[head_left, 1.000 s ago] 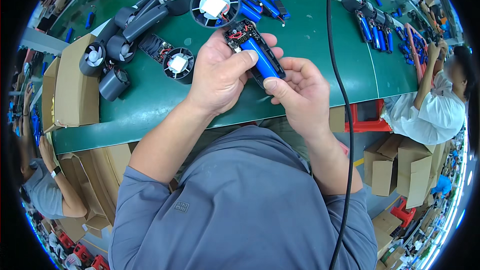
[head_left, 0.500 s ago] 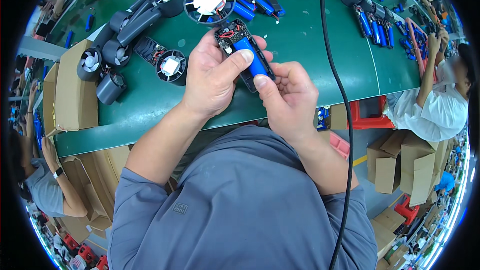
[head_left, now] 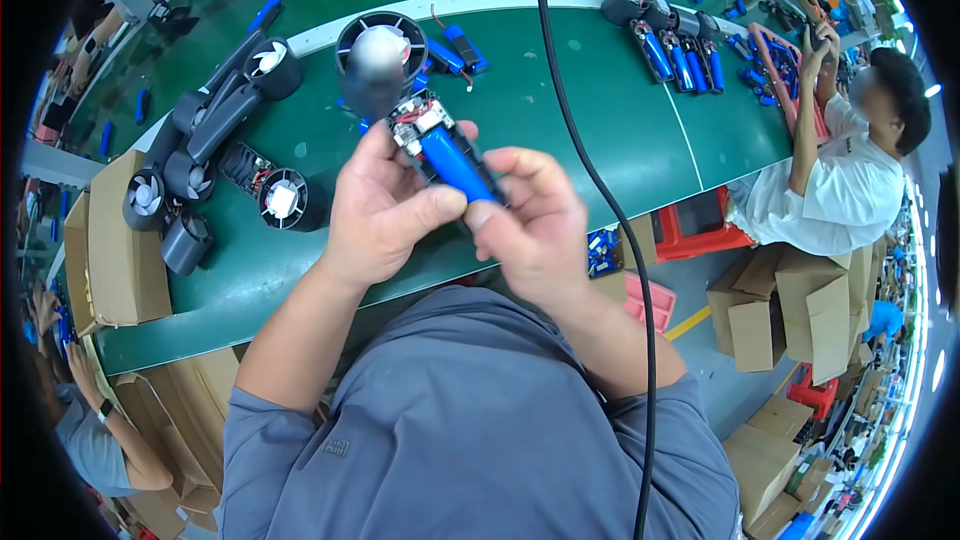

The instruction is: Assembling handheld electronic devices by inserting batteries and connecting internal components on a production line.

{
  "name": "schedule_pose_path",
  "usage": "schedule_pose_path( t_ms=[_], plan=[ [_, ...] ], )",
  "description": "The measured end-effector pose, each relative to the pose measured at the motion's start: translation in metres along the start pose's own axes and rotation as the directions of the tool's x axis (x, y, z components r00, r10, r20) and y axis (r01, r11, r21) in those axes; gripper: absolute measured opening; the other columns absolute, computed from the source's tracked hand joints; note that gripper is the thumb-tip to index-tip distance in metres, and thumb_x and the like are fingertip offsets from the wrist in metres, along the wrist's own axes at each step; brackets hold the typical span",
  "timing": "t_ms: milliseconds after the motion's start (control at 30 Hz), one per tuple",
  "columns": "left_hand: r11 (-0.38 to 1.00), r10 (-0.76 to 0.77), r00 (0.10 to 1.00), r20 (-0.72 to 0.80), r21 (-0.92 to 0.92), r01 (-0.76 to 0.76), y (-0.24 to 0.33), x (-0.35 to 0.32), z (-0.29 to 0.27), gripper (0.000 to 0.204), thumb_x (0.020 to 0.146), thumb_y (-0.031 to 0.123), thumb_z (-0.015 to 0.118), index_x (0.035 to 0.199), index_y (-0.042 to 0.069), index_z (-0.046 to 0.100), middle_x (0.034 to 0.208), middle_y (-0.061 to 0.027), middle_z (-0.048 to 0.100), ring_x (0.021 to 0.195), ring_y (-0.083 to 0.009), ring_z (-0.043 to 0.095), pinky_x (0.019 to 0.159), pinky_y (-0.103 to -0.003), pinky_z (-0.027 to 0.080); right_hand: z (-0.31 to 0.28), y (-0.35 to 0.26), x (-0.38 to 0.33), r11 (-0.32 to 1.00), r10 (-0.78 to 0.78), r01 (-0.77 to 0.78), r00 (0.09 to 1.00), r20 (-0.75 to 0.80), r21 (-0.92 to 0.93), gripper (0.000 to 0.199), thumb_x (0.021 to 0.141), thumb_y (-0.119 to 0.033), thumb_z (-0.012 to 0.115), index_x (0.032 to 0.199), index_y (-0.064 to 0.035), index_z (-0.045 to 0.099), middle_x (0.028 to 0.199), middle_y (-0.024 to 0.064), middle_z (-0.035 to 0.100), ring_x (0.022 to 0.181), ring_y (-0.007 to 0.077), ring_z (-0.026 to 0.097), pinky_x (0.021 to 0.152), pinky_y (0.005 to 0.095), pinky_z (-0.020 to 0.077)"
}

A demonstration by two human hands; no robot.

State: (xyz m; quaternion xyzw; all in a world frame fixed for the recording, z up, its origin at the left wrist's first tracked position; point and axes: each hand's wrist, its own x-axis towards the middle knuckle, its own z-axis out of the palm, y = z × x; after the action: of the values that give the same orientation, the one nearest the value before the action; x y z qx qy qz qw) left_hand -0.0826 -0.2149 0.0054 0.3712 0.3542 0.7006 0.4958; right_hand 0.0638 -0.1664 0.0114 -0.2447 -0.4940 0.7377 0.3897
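Note:
Over the near part of the green table, my two hands hold a dark grey handheld fan with its handle open. A blue cylindrical battery (head_left: 455,165) lies lengthwise in the handle, below a small circuit board (head_left: 425,122) with red wires. The round fan head (head_left: 378,48) points away from me, partly blurred. My left hand (head_left: 385,215) is closed around the handle's left side, thumb on the battery's edge. The fingers of my right hand (head_left: 535,215) pinch the handle's lower end; what lies under those fingertips is hidden.
Several grey fans (head_left: 190,175) are heaped at left beside a carton (head_left: 130,240); one open-handled fan (head_left: 285,200) lies nearer. Loose blue batteries (head_left: 465,50) sit beyond my hands. More open fans (head_left: 680,60) lie at right. A black cable (head_left: 580,140) hangs across. A co-worker (head_left: 830,180) sits at right.
The view has swung, so the table's contents sit differently in it. My hands still hold the fan; my left thumb has slid down the battery toward the handle's lower end.

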Motion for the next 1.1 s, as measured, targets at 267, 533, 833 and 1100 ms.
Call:
schedule_pose_path(
  t_ms=[267, 533, 833, 1100],
  plan=[
    [0.932, -0.157, 0.983, 0.099, 0.344, 0.114, -0.007, -0.007, -0.013, 0.052, 0.082, 0.011, 0.069, 0.128, -0.002, 0.048, 0.121, -0.0153, 0.058, 0.108, -0.0227, 0.058, 0.092, -0.034, 0.047, -0.087, -0.015, 0.066, 0.988, -0.152, 0.124, 0.912, -0.38, -0.097, 0.026, 0.087, -0.011, 0.062, 0.109, 0.0014, 0.054, 0.073, 0.0089, 0.059, 0.052, 0.0107, 0.055, 0.042, 0.0236, 0.0477],
    [0.62, 0.011, 0.97, 0.244, 0.759, -0.198, -0.013, -0.007, -0.007, 0.036, 0.077, 0.011, 0.073, 0.107, -0.003, 0.06, 0.096, -0.0138, 0.065, 0.086, -0.0225, 0.065, 0.077, -0.031, 0.052, -0.158, -0.045, 0.115, 0.647, -0.316, -0.176, 0.823, -0.471, -0.742, 0.04, 0.087, -0.02, 0.065, 0.117, 0.0045, 0.057, 0.064, 0.0044, 0.058, 0.048, 0.0079, 0.049, 0.042, 0.0232, 0.0376],
    [0.515, 0.017, 0.961, 0.278, 0.821, -0.246, -0.01, -0.007, -0.009, 0.034, 0.076, 0.021, 0.072, 0.102, 0.0, 0.061, 0.094, -0.0145, 0.065, 0.085, -0.0294, 0.064, 0.074, -0.037, 0.052, -0.159, -0.013, 0.089, 0.488, -0.547, 0.093, 0.808, -0.221, -0.868, 0.015, 0.086, -0.011, 0.061, 0.097, -0.0003, 0.065, 0.071, 0.0061, 0.063, 0.061, 0.0115, 0.057, 0.058, 0.0269, 0.0462],
    [0.442, 0.121, 0.928, 0.351, 0.818, -0.367, -0.019, -0.005, -0.004, 0.031, 0.074, 0.017, 0.072, 0.099, 0.002, 0.062, 0.092, -0.0125, 0.066, 0.084, -0.0299, 0.063, 0.076, -0.038, 0.051, -0.035, -0.002, 0.082, 0.358, -0.434, 0.467, 0.85, 0.298, -0.809, 0.013, 0.078, -0.002, 0.064, 0.09, -0.0044, 0.065, 0.078, 0.0111, 0.062, 0.068, 0.0271, 0.061, 0.06, 0.0327, 0.0486]
  ],
)
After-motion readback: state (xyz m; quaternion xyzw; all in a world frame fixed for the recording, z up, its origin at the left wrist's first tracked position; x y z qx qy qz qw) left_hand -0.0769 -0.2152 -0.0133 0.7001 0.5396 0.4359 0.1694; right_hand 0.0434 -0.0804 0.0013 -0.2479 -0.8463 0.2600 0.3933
